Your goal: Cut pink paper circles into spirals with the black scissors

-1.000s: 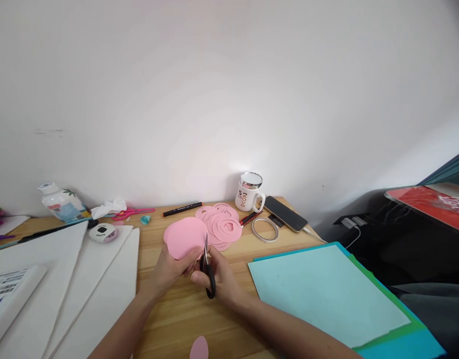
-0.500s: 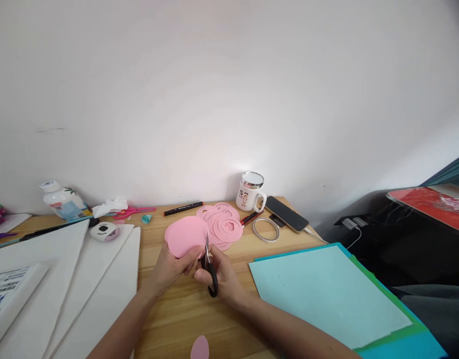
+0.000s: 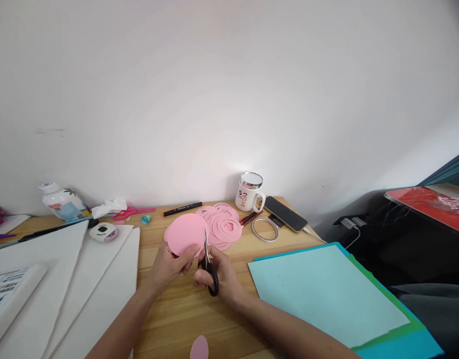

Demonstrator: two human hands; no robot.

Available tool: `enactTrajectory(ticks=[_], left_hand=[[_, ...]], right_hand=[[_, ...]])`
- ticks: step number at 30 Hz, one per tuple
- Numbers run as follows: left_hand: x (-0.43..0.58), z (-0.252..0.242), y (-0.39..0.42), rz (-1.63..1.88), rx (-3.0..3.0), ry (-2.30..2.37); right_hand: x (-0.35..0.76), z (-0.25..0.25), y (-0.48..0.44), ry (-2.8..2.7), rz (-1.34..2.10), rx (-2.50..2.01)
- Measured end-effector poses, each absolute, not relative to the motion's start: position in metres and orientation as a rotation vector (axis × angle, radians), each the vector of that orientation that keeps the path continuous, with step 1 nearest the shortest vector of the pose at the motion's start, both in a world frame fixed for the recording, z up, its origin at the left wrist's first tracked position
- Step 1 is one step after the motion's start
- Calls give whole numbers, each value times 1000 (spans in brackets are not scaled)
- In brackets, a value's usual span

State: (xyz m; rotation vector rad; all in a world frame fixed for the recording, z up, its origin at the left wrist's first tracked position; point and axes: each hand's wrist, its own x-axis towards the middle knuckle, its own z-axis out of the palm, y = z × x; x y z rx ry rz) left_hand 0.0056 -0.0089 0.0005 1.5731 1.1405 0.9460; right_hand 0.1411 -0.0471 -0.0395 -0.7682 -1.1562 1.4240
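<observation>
Pink paper rounds (image 3: 187, 233), overlapping one another, are pinched in my left hand (image 3: 172, 265) above the wooden table. My right hand (image 3: 222, 273) is wrapped around black-handled scissors (image 3: 210, 271), whose blades point up against the right edge of the paper. Just behind lies a pile of pink paper pieces (image 3: 226, 230) with spiral and ring-like cuts. A small pink paper oval (image 3: 199, 347) rests on the table near the bottom edge of the view.
A white mug (image 3: 248, 192), a bangle (image 3: 265, 230) and a phone (image 3: 286, 214) stand or lie at the back right. Coloured sheets (image 3: 322, 294) cover the right; white boards (image 3: 113, 289) cover the left. Along the wall are a black marker (image 3: 182, 209), pink scissors (image 3: 134, 213) and a bottle (image 3: 65, 202).
The paper in my left hand has turned slightly, and its right edge looks rounder beside the blades. Both hands stay in nearly the same place.
</observation>
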Motion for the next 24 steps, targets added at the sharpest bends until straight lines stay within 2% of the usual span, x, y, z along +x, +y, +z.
enactTrajectory(ticks=[16,24], left_hand=[[12,7,-13,906,1465,1155],[12,14,-14,896,1489,1101]], right_hand=[[139,-35,-44,-1166,1412,-625],[140,-46,-41,-1186,1413,-727]])
